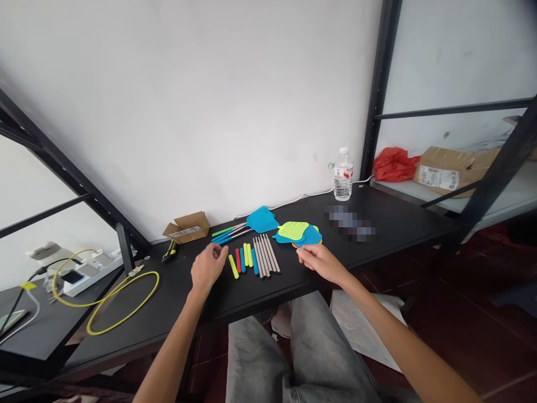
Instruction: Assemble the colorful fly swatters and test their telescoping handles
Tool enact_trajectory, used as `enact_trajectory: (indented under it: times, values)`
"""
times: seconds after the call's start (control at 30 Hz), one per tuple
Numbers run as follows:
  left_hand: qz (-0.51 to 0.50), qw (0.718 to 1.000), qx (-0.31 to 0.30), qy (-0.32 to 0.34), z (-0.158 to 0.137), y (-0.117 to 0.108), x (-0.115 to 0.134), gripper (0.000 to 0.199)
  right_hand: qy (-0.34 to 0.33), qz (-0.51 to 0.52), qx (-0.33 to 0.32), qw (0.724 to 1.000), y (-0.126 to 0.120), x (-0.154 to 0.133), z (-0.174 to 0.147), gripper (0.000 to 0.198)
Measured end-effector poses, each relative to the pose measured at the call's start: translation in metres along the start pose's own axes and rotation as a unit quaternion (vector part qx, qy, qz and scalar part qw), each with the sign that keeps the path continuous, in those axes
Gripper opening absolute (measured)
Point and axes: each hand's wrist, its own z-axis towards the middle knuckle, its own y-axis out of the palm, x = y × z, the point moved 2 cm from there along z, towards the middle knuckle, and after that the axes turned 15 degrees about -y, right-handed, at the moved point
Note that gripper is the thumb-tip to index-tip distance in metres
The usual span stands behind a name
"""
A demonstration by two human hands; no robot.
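Observation:
My left hand (207,267) hovers low over the table's left middle, fingers curved and thumb apart, with nothing visible in it. Just beyond it lie assembled fly swatters with blue heads (263,219), their blue and green handles (222,232) pointing left. To its right is a row of loose yellow, red and blue handle grips (247,255), then several metal rods (265,256) side by side. My right hand (319,263) has its fingertips pinched at the near edge of stacked loose swatter heads, a yellow one (293,230) on top of blue (311,237). Whatever it pinches is hidden.
An opened cardboard box (191,228) and a small yellow-black object (169,251) stand left. Further left are a yellow cable (121,330) and a power strip (92,272). A water bottle (343,174) stands back right, beside a black shelf post (380,84).

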Motion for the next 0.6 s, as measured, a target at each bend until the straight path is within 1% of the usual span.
enact_trajectory:
  times: [0.07,0.13,0.27,0.37,0.43,0.6]
  values:
    - [0.018,0.999,-0.041,-0.027,-0.021,-0.006,-0.003,0.05,0.0,-0.025,-0.001,1.0,0.001,0.001,-0.001,0.042]
    - [0.041,0.996,-0.07,-0.041,-0.035,-0.009,-0.004,0.048,-0.003,-0.047,0.002,0.999,0.003,0.001,-0.002,0.041]
    - [0.054,0.992,-0.096,-0.058,-0.043,-0.012,0.002,0.038,-0.001,-0.074,0.003,0.997,0.005,0.003,-0.001,0.04]
    - [0.052,0.991,-0.104,-0.073,-0.042,-0.014,0.005,0.029,0.004,-0.078,0.004,0.997,0.005,0.002,0.0,0.039]
    - [0.05,0.991,-0.103,-0.071,-0.044,-0.015,0.006,0.027,0.005,-0.084,0.007,0.996,0.006,0.0,0.0,0.039]
    - [0.038,0.994,-0.084,-0.062,-0.054,-0.015,0.004,0.022,-0.003,-0.144,0.015,0.989,0.01,-0.004,0.0,0.04]
